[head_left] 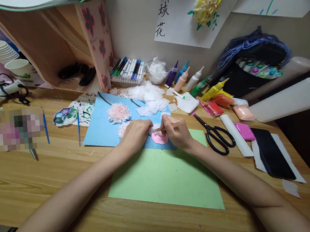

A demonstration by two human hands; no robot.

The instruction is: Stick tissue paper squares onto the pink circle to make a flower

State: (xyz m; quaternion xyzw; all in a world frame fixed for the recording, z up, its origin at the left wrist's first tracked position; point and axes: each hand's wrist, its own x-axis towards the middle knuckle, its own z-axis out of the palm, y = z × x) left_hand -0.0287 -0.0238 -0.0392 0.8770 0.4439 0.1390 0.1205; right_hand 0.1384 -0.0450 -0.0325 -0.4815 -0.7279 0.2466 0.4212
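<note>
My right hand (176, 130) is closed round a thin wooden stick (171, 124), its tip pressed toward a pink clay patch (160, 138) on the blue paper (99, 129). My left hand (135, 132) is curled, fingers pinched beside the stick's tip on a small white tissue piece (154, 128). A finished pink tissue flower (118, 112) lies on the blue paper just beyond my left hand, with a second one partly hidden under it. A green sheet (165, 176) lies below both hands.
Black scissors (216, 134) lie right of my right hand. A heap of white tissue squares (148, 95), a marker tray (127, 70), glue bottles (186, 78), clay blocks (218, 105), a phone (272, 153), paper cups (8, 56) and brushes (78, 127) crowd the wooden desk (41, 175).
</note>
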